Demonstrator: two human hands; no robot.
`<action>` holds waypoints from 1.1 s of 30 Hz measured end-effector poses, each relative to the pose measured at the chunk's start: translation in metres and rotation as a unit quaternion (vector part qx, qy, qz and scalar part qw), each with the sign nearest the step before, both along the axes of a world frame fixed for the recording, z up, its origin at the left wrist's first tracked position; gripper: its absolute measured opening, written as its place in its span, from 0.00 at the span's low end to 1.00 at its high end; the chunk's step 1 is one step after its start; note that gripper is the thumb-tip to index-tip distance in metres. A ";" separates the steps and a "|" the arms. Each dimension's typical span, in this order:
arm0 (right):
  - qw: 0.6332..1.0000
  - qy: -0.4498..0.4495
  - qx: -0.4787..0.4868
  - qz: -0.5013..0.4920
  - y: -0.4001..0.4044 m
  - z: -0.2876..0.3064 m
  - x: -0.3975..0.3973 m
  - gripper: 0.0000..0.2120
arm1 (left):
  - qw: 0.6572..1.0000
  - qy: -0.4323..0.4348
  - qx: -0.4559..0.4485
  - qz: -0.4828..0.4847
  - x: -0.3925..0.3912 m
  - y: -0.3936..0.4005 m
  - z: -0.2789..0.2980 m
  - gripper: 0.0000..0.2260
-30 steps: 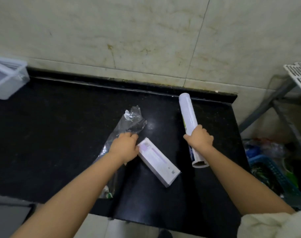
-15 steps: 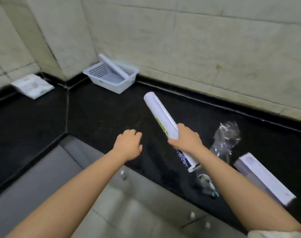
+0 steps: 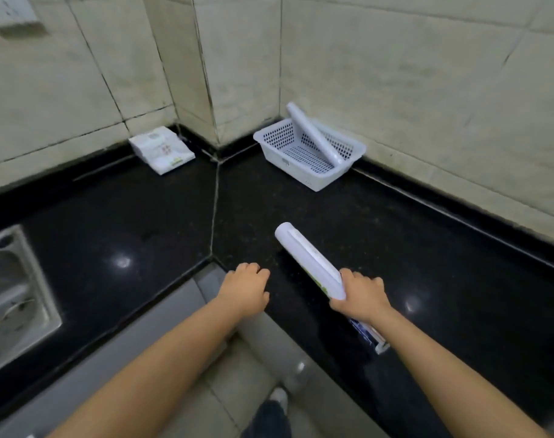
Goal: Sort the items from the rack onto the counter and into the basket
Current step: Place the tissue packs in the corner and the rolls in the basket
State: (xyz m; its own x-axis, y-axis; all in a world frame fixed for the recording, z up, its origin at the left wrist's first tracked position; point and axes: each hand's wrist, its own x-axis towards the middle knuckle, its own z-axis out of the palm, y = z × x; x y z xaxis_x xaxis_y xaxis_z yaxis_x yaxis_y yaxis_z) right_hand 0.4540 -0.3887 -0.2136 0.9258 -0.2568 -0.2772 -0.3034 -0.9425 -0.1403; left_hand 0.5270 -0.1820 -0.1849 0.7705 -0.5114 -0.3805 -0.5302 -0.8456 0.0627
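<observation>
- My right hand [image 3: 359, 297] has its grip wrapped around a white roll [image 3: 310, 259], fingers curled over the top, thumb under it; hold is near the roll's lower end.
- Roll is up in the air over the black surface [image 3: 427, 248], well short of the basket [image 3: 313, 153] and on its near side.
- Long axis runs diagonally: the capped white end points away from me and left, roughly toward the basket; the printed end sticks out behind my wrist toward me.
- Holding it low on the tube probably lets the far end lead, so I can drop that end into the basket first.
- My left hand [image 3: 245, 290] holds nothing; fingers loosely curled, not fisted, hovering near the surface's inner corner edge, well short of the basket. Looks like it's just trailing for balance.
- Basket sits in the wall corner on the surface, against the right wall. One other roll [image 3: 313, 132] already in it, leaning: top end on the back rim, low end down at the front right. It's too long to lie flat, hence the tilt.
- Mine likely has to lean the same way, alongside that one.
- White packet [image 3: 162, 150] lies flat on the surface left of the basket, past the corner pillar; looks like the counter pile.
- Steel sink [image 3: 16, 295] far left of the basket, not involved.
</observation>
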 end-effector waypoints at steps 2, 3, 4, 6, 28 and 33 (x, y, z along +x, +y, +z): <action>1.000 0.005 -0.010 0.025 -0.009 -0.012 0.027 0.23 | 1.000 -0.003 0.008 -0.003 0.031 -0.001 -0.002 0.21; 0.999 0.009 -0.004 0.032 -0.013 -0.016 0.039 0.23 | 1.000 0.001 0.016 -0.003 0.046 -0.002 -0.002 0.21; 0.999 0.006 0.004 0.040 -0.017 -0.020 0.052 0.23 | 1.000 0.006 0.027 -0.006 0.061 -0.002 -0.001 0.21; 0.998 -0.001 0.019 0.053 -0.023 -0.023 0.076 0.24 | 0.999 0.012 0.044 -0.019 0.090 -0.006 0.000 0.21; 0.971 -0.234 -0.040 0.013 -0.025 -0.023 0.085 0.19 | 0.982 0.016 0.011 -0.190 0.227 -0.078 -0.035 0.21; 0.992 -0.124 -0.021 -0.025 -0.015 -0.023 0.097 0.22 | 0.972 0.032 0.014 -0.230 0.240 -0.081 -0.036 0.21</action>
State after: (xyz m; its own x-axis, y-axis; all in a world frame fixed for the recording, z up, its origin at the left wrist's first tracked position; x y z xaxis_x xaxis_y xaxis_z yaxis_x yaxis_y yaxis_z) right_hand 0.5509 -0.4033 -0.2365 0.9500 -0.3108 -0.0309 -0.3112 -0.9337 -0.1768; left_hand 0.7668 -0.2629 -0.2214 0.4364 -0.7851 -0.4395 -0.8490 -0.5211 0.0877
